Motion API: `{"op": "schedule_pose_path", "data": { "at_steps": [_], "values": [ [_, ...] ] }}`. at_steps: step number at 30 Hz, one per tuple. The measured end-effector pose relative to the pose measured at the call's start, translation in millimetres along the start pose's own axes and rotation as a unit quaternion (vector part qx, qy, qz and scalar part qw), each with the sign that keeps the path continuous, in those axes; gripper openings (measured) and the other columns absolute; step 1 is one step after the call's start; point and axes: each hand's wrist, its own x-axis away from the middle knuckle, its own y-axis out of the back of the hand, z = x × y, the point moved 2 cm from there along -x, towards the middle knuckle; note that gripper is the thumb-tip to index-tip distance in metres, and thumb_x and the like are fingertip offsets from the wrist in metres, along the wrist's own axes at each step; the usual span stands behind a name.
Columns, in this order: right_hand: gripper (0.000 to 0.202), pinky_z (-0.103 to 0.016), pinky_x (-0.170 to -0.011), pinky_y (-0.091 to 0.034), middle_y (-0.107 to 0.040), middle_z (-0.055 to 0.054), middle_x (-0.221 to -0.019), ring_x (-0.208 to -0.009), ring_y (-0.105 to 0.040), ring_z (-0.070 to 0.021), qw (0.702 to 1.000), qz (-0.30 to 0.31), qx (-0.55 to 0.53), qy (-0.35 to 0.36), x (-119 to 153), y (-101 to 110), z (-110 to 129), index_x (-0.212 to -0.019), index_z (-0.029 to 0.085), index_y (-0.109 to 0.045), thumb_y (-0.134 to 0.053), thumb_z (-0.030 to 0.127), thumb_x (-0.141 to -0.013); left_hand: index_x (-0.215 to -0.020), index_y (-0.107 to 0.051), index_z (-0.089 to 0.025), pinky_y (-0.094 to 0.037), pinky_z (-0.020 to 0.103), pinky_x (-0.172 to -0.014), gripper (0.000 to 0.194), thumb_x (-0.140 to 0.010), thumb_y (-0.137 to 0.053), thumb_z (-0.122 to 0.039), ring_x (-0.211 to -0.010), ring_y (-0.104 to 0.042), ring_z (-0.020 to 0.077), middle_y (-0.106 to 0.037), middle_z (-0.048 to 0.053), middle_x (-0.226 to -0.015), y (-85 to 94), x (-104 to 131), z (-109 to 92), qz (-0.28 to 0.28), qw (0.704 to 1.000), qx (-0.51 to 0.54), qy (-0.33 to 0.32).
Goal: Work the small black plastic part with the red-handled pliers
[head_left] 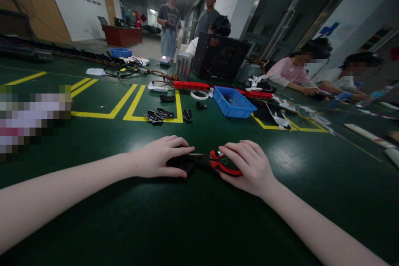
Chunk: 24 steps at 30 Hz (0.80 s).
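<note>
My right hand is closed around the red handles of a pair of pliers. The pliers' narrow jaws point left, reaching a small black plastic part. Around that part my left hand is closed, thumb on the near side and fingers on the far side. Whether the jaws grip the part cannot be made out, as the left fingers cover some of it. Beyond the hands, several similar black parts lie on the green table.
A blue bin stands beyond my right hand, beside a white ring of tape. Red power strips, cables and a black computer case are farther back. Co-workers sit at the right; two people stand behind the table.
</note>
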Motion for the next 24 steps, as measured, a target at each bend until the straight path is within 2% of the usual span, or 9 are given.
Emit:
{"op": "schedule_pose_path", "data": {
  "at_steps": [6, 10, 15, 24],
  "values": [
    [0.042, -0.042, -0.090, -0.046, -0.069, -0.012, -0.107, -0.099, -0.063, -0.0241, 0.999, 0.011, 0.030, 0.021, 1, 3, 1, -0.120, 0.015, -0.057, -0.065, 0.031, -0.082, -0.144, -0.041, -0.021, -0.046, 0.040, -0.096, 0.064, -0.090, -0.058, -0.052, -0.117, -0.050, 0.0278, -0.051, 0.012, -0.133, 0.4, 0, -1, 0.008, 1.000, -0.019, -0.005],
    [0.042, -0.041, -0.091, -0.045, -0.068, -0.011, -0.109, -0.099, -0.063, -0.0241, 0.999, 0.020, 0.028, 0.008, 0, 3, 0, -0.121, 0.016, -0.058, -0.065, 0.029, -0.081, -0.144, -0.041, -0.022, -0.046, 0.040, -0.095, 0.064, -0.090, -0.058, -0.052, -0.116, -0.051, 0.0281, -0.051, 0.013, -0.133, 0.3, 0, -1, -0.002, 1.000, -0.016, -0.011],
    [0.046, -0.042, -0.089, -0.046, -0.070, -0.010, -0.107, -0.097, -0.065, -0.0238, 1.000, -0.001, 0.001, 0.005, -1, 1, -4, -0.121, 0.018, -0.057, -0.066, 0.033, -0.078, -0.142, -0.042, -0.021, -0.045, 0.040, -0.095, 0.064, -0.089, -0.060, -0.053, -0.114, -0.053, 0.0276, -0.053, 0.012, -0.131, 0.5, 0, -2, -0.013, 1.000, -0.004, 0.002],
    [0.051, -0.043, -0.090, -0.046, -0.070, -0.010, -0.105, -0.092, -0.066, -0.0242, 0.999, -0.044, 0.010, -0.010, 1, 7, -9, -0.121, 0.019, -0.057, -0.070, 0.033, -0.074, -0.135, -0.049, -0.022, -0.041, 0.040, -0.095, 0.075, -0.077, -0.065, -0.066, -0.111, -0.054, 0.0285, -0.057, 0.010, -0.124, -0.4, -1, 1, -0.029, 0.999, -0.027, 0.006]
  ]
}}
